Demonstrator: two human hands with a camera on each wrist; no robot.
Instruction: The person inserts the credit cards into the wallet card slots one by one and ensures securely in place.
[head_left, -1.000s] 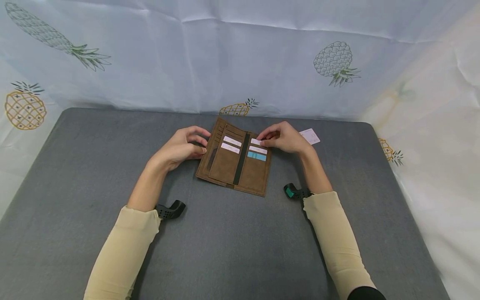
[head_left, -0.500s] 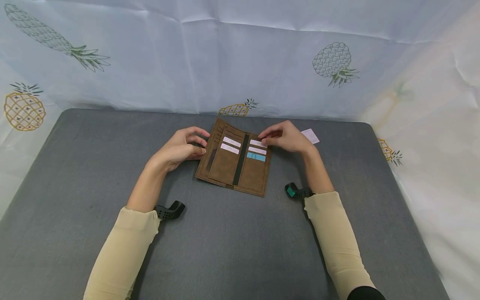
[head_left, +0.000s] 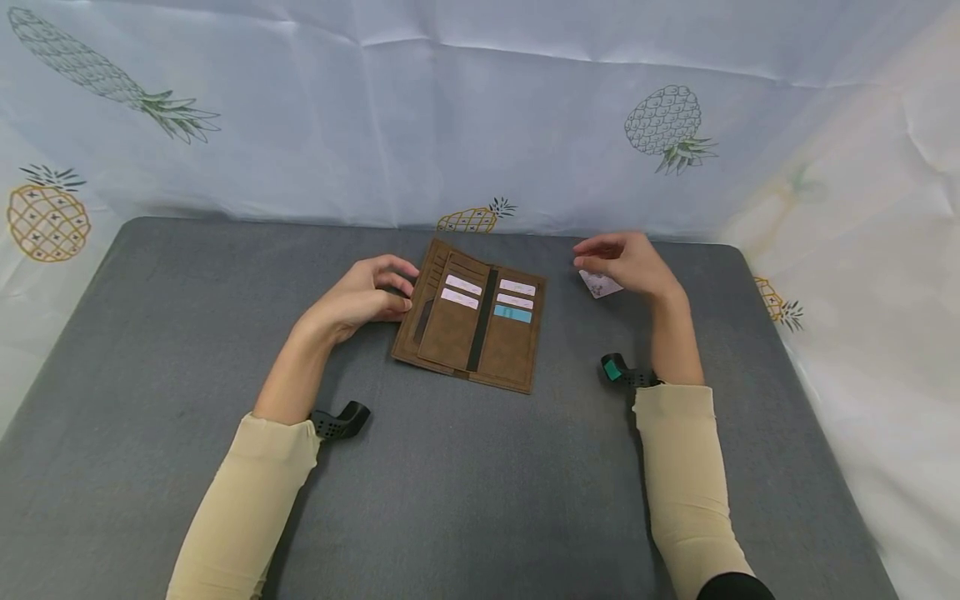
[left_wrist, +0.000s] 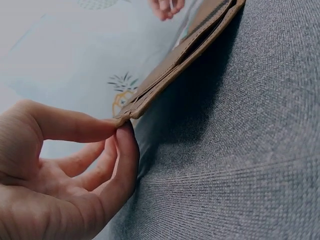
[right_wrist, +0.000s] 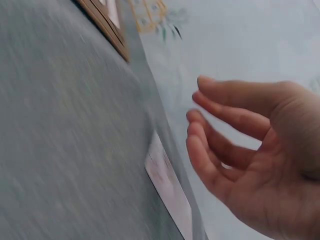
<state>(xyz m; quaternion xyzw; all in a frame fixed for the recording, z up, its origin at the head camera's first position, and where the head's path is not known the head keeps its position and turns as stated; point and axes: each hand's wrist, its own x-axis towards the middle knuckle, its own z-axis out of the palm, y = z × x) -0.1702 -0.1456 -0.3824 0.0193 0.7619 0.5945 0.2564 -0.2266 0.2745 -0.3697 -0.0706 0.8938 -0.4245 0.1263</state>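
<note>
A brown bifold wallet (head_left: 450, 342) lies spread open near the far middle of the table. Two pale pink cards (head_left: 460, 298) show in its left slots; its right slots hold two pink ones above a blue card (head_left: 513, 313). My left hand (head_left: 352, 300) pinches the wallet's left edge between thumb and index finger, and the left wrist view shows that edge (left_wrist: 175, 65) raised off the cloth. Over a loose pink card (head_left: 600, 285) to the right hovers my right hand (head_left: 630, 262), fingers loosely bent with nothing between them. The hand partly covers this card in the head view.
Grey cloth covers the table (head_left: 465, 483). Behind it hangs a white curtain (head_left: 420, 125) printed with pineapples, close to the table's far edge. Black wrist mounts (head_left: 341, 421) stick out from both sleeves.
My right hand has left the wallet's upper right slot and moved right, over the loose card. The top right card now shows fully. My left hand keeps its place on the wallet.
</note>
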